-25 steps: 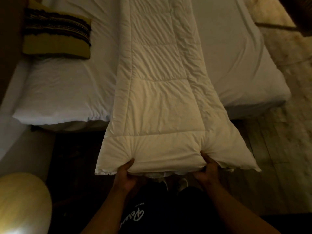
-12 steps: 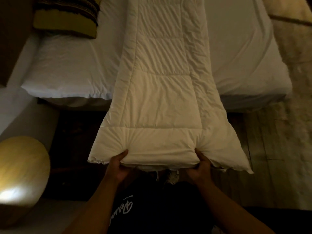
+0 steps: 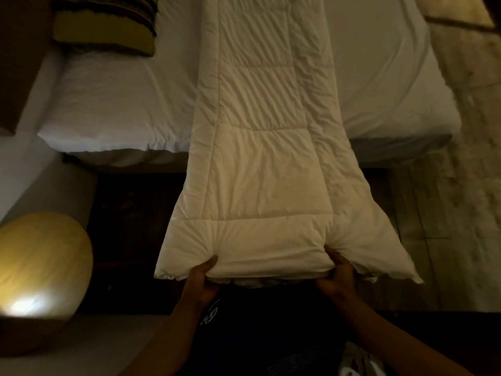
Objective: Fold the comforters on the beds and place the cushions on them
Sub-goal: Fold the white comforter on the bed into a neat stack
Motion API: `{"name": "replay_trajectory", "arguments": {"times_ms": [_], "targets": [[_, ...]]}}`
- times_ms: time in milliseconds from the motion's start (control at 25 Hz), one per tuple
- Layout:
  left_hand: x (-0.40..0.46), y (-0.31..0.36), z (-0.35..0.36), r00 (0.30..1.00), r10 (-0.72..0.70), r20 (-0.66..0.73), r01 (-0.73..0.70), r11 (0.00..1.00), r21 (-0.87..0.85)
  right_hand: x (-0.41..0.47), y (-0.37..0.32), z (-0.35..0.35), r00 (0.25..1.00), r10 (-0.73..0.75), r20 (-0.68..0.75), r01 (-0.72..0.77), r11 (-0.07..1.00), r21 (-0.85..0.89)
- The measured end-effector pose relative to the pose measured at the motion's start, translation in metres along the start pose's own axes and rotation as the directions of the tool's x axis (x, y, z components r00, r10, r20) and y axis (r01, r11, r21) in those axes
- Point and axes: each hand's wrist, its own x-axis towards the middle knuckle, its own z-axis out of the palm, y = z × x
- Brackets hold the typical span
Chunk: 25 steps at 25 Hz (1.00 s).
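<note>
L hand (image 3: 202, 278) & R hand (image 3: 337, 275) fingers gripping comforter (image 3: 267, 164) near edge, 1 cushion (image 3: 105, 25) on bed (image 3: 116, 104)

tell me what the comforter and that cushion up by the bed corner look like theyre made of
Comforter: a soft, matte, cream woven cloth, likely cotton or microfibre, over puffy filling; stitched quilt lines and fine wrinkles show, and it bunches where the left hand and right hand grip it.
Cushion: olive fabric, matte, with a dark textured band, perhaps woven or embroidered; too dim to tell.
</note>
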Motion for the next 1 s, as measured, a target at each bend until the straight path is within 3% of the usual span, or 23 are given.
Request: {"name": "replay_trajectory", "arguments": {"times_ms": [320,440,680,800,1000], "targets": [[0.034,0.01,0.014,0.993,-0.108,-0.039,0.106,0.994,-0.04,0.013,-0.021,0.028,0.992,0.027,-0.126,-0.041,0.994,-0.104],[0.031,0.023,0.06,0.999,-0.034,-0.031,0.03,0.992,-0.125,0.025,-0.04,0.058,0.992,0.006,-0.124,-0.022,0.992,-0.123],[0.047,0.08,0.148,0.943,0.328,-0.05,-0.331,0.929,-0.167,0.066,-0.085,0.126,0.992,-0.084,-0.096,0.073,0.99,-0.119],[0.073,0.124,0.174,0.927,0.355,-0.117,-0.367,0.924,-0.105,0.094,-0.106,0.165,0.985,-0.148,-0.085,0.143,0.988,-0.064],[0.13,0.202,0.225,0.926,0.366,-0.097,-0.376,0.918,-0.123,0.145,-0.139,0.245,0.97,-0.242,-0.036,0.238,0.967,-0.091]]}}
